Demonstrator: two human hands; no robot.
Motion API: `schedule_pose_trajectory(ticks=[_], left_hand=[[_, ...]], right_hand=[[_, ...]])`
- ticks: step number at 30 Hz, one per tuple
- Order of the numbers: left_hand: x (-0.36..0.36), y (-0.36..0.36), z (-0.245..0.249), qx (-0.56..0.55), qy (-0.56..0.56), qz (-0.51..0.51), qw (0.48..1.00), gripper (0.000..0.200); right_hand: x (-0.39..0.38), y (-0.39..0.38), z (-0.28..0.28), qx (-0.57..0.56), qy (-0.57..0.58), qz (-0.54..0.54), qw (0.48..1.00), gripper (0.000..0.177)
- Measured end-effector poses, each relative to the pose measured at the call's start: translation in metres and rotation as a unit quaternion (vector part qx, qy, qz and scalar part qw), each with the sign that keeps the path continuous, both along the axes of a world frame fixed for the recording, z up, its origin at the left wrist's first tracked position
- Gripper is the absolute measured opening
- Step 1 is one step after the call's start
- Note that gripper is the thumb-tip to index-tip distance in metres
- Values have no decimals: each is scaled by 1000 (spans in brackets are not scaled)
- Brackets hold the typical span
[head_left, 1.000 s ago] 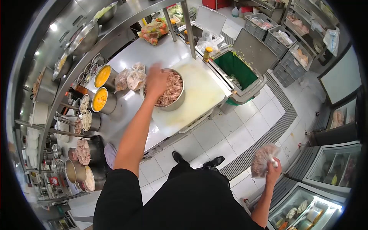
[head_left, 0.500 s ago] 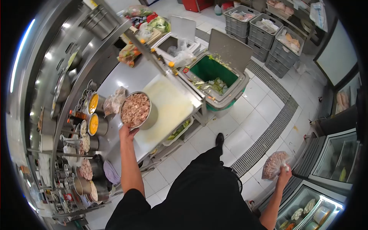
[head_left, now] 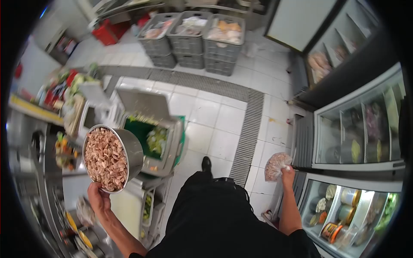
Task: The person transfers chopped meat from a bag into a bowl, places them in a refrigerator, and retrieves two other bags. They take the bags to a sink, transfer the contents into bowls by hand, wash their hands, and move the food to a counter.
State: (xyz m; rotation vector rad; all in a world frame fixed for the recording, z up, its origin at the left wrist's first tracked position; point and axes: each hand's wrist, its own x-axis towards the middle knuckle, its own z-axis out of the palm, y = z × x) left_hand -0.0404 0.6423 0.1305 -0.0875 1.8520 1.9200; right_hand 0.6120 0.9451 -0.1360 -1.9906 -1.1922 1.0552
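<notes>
My left hand [head_left: 100, 198] grips the near rim of a round metal pot [head_left: 137, 157] heaped with chopped pinkish-brown meat [head_left: 106, 159]. The pot hangs in the air, tilted so its contents face me, in front of the worktop and the waste bin. Off to the right, my right hand [head_left: 287, 172] is closed round the gathered neck of a clear plastic bag [head_left: 276, 166], which looks full of similar chopped meat. This bag hangs over the floor beside the fridges.
An open-lidded bin [head_left: 165, 167] with green scraps stands beyond the worktop. Stacked grey crates [head_left: 186, 50] line the back. Glass-fronted fridges [head_left: 357, 178] stand at right. A drain grate [head_left: 247, 142] crosses the tiled floor. Another meat bag [head_left: 86, 210] lies on the worktop.
The metal pot has come up off the worktop in my left hand. My view has swung right, bringing the fridges further in. The bag stays in my right hand.
</notes>
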Motion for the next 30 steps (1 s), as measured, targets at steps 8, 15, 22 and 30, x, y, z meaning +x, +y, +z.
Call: schedule_pose_trajectory(ticks=[8,15,22,30], left_hand=[[-15,302,-32,25,-31,-218,975,2],[51,507,-72,-16,-48,-235,971,12],[114,648,-78,-68,-77,-214,971,5],[142,802,-117,-92,-63,-262,959,6]], right_hand=[[55,13,-22,62,-7,-135,989,24],[85,64,-55,58,-9,-249,967,21],[124,214,-92,-12,9,-238,971,26],[109,453,-39,29,71,-221,972,26]])
